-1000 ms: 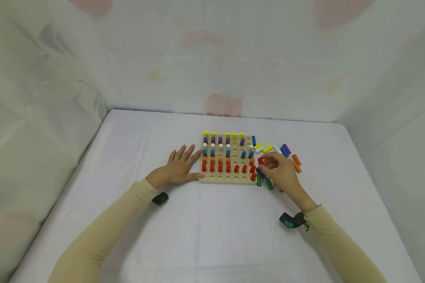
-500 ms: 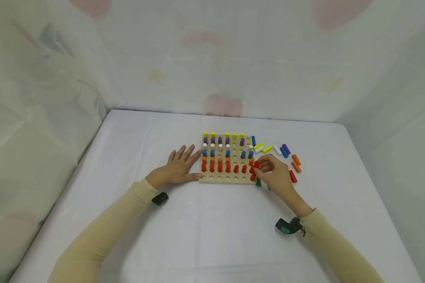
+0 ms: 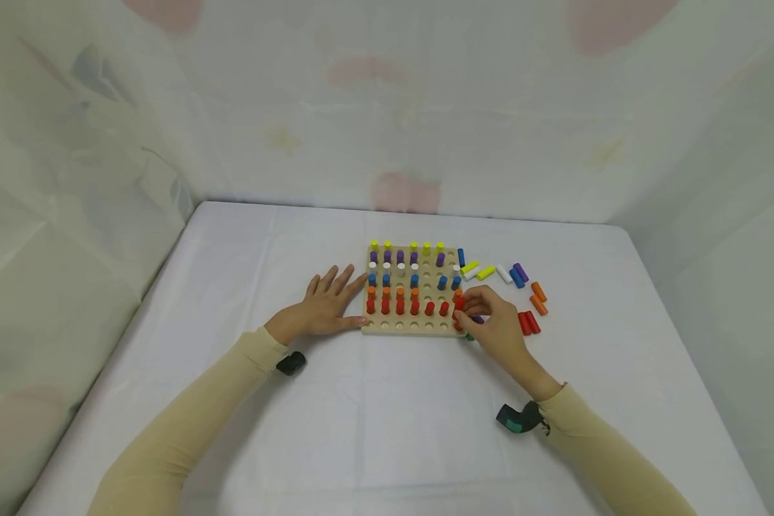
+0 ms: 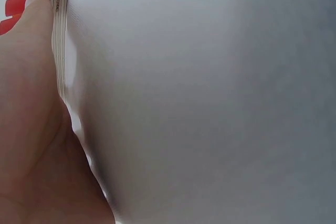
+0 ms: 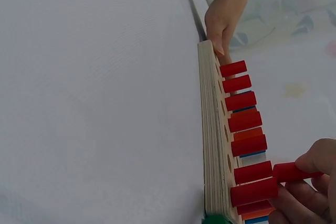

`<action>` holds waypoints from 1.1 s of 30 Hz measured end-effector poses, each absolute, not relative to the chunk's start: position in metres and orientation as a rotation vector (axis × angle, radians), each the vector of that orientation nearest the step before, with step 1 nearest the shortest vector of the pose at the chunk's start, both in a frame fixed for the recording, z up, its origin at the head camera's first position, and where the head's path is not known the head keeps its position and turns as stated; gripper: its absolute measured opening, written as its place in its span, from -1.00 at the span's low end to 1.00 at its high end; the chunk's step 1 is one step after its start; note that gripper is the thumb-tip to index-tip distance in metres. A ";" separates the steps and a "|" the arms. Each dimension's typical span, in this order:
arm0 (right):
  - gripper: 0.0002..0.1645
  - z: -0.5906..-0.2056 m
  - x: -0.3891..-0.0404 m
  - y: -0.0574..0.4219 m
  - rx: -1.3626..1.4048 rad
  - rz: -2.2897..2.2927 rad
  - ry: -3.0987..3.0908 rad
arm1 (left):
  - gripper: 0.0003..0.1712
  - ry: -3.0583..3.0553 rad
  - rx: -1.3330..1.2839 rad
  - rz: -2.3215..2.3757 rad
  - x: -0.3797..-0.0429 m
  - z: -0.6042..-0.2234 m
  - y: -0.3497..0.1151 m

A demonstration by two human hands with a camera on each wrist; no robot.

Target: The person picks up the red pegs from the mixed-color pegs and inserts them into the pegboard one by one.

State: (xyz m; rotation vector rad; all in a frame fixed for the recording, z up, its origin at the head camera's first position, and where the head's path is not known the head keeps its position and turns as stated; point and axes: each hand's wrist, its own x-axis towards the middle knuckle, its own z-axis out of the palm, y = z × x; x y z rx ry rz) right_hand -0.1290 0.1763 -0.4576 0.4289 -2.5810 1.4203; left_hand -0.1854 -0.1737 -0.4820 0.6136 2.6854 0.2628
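A wooden pegboard [image 3: 415,332] lies on the table with rows of upright yellow, purple, white, blue, orange and red pegs. My left hand [image 3: 325,304] lies flat with spread fingers, its thumb and fingertips at the board's left edge. In the left wrist view its thumb [image 4: 34,19] rests against the board's layered side [image 4: 60,35]. Thumb and fingers of my right hand [image 3: 499,326] pinch a red peg [image 5: 294,172] over the board's right end. In the right wrist view that peg's end is right at the tops of the standing red pegs [image 5: 253,172].
Loose pegs lie right of the board: two red [image 3: 532,322], two orange [image 3: 538,304], and yellow [image 3: 486,272], white [image 3: 503,274], blue [image 3: 517,278] and purple ones. A green peg [image 5: 216,219] lies by the near right corner. Patterned cloth walls [image 3: 406,143] surround the table.
My right hand has moved left with the red peg, from beside the board to over its right end. Loose red pegs have come into view behind it. The left hand has stayed still.
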 end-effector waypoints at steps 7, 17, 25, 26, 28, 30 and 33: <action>-0.65 -0.461 -0.126 0.174 0.476 1.343 -2.594 | 0.12 2.676 0.611 0.274 -0.182 -0.478 -0.172; -0.66 -0.467 -0.126 0.171 0.549 1.322 -2.572 | 0.13 2.675 0.614 0.261 -0.180 -0.474 -0.171; -0.68 -0.473 -0.127 0.170 0.578 1.311 -2.599 | 0.08 2.686 0.606 0.265 -0.179 -0.468 -0.169; -0.68 -0.474 -0.127 0.170 0.578 1.305 -2.604 | 0.09 2.686 0.607 0.264 -0.179 -0.467 -0.168; -0.68 -0.475 -0.127 0.170 0.570 1.293 -2.611 | 0.09 2.687 0.611 0.265 -0.179 -0.467 -0.169; -0.68 -0.476 -0.127 0.171 0.567 1.273 -2.616 | 0.09 2.687 0.613 0.268 -0.180 -0.468 -0.169; -0.68 -0.477 -0.127 0.171 0.566 1.246 -2.628 | 0.08 2.680 0.610 0.266 -0.180 -0.467 -0.169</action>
